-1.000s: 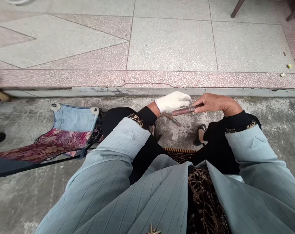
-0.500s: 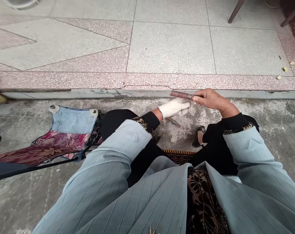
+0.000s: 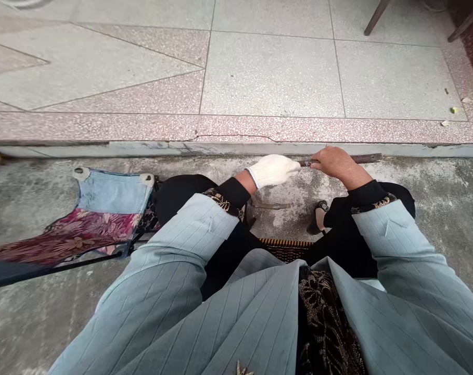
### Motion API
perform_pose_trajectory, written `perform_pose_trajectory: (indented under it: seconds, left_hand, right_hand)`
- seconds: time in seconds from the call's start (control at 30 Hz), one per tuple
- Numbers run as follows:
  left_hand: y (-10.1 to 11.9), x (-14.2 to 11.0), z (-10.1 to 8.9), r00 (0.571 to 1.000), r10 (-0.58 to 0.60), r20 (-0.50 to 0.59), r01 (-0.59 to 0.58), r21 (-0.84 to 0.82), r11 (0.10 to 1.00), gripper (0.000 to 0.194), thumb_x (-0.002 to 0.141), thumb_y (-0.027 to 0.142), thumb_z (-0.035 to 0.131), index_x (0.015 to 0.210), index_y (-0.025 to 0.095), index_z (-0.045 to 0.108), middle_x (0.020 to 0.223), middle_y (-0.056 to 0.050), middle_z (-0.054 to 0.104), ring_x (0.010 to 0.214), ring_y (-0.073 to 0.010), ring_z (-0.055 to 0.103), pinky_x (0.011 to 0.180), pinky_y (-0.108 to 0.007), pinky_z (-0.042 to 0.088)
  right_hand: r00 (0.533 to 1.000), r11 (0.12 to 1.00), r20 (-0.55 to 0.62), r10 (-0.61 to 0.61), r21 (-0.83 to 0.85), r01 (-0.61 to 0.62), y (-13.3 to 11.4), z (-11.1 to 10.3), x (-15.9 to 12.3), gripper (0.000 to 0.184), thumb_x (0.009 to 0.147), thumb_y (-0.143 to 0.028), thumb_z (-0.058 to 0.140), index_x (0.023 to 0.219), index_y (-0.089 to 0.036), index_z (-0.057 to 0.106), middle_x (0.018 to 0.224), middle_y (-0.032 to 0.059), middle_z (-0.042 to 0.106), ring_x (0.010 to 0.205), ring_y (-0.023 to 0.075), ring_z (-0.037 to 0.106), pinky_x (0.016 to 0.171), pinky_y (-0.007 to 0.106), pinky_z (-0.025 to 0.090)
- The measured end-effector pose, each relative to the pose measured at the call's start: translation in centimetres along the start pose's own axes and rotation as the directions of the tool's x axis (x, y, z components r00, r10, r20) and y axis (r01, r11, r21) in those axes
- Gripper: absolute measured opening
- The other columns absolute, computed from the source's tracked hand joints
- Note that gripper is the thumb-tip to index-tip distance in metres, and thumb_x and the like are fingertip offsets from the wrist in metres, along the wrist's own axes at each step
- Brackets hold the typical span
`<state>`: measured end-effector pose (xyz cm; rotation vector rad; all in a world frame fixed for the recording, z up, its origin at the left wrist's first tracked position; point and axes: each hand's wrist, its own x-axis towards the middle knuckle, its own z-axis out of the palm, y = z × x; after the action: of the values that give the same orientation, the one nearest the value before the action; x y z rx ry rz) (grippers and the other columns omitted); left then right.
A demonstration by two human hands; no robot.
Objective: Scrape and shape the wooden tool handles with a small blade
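Observation:
My left hand (image 3: 276, 170) wears a white knitted glove. Its fingers are closed at the left end of a dark brown stick (image 3: 367, 158), by a short stretch of thin silvery wire (image 3: 308, 163). My bare right hand (image 3: 333, 162) grips the same stick close to that wire, and the stick's blunt end sticks out to the right. Below my gloved hand is a second, light brown, slightly curved stick (image 3: 273, 206) with a band around it. Whether this one rests on the ground I cannot tell.
A raised tiled step (image 3: 275, 78) runs across in front, its edge (image 3: 220, 150) just beyond my hands. On the left stands a folding chair (image 3: 111, 190) with denim and flowered cloth. My shoe (image 3: 319, 216) and a woven seat (image 3: 285, 250) are below.
The held stick has turned end for end, now pointing right from my right hand. My gloved hand has closed on its left end. The light brown stick below lies more level.

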<state>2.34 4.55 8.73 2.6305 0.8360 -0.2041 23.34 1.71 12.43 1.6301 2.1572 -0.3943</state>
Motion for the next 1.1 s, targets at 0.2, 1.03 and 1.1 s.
perform_pose_trajectory:
  seconds: [0.2,1.03,1.1]
  left_hand:
    - [-0.6,0.1,-1.8,0.995,0.01,-0.1,-0.006,0.043,0.999,0.034,0.104,0.032,0.046,0.115,0.021,0.076,0.106,-0.006,0.079,0.094,-0.0198,0.071,0.075,-0.028,0.043]
    - [0.7,0.3,1.1,0.994,0.108,0.029,-0.047,-0.768,0.639,0.036,0.1,0.044,0.05,0.091,0.016,0.072,0.064,0.0,0.058,0.057,-0.011,0.049,0.058,-0.024,0.036]
    - [0.5,0.2,0.6,0.995,0.097,0.016,-0.062,-0.657,0.751,0.031,0.097,0.039,0.052,0.087,0.016,0.071,0.071,-0.001,0.062,0.063,-0.0118,0.051,0.062,-0.025,0.037]
  right_hand:
    - [0.97,0.961,0.077,-0.231,0.172,0.215,-0.1,-0.1,-0.1,0.028,0.099,-0.031,0.062,0.111,-0.018,0.083,0.084,0.0076,0.074,0.074,0.0196,0.059,0.068,0.033,0.035]
    - [0.945,0.968,-0.292,0.15,0.24,-0.079,1.1,0.0,0.2,0.032,0.101,-0.036,0.057,0.112,-0.018,0.08,0.093,0.0121,0.076,0.082,0.0242,0.061,0.067,0.033,0.034]
    - [0.98,0.988,-0.174,0.1,0.13,-0.078,0.4,0.3,0.5,0.034,0.102,-0.036,0.056,0.117,-0.017,0.08,0.103,0.0156,0.077,0.089,0.0273,0.064,0.069,0.034,0.036]
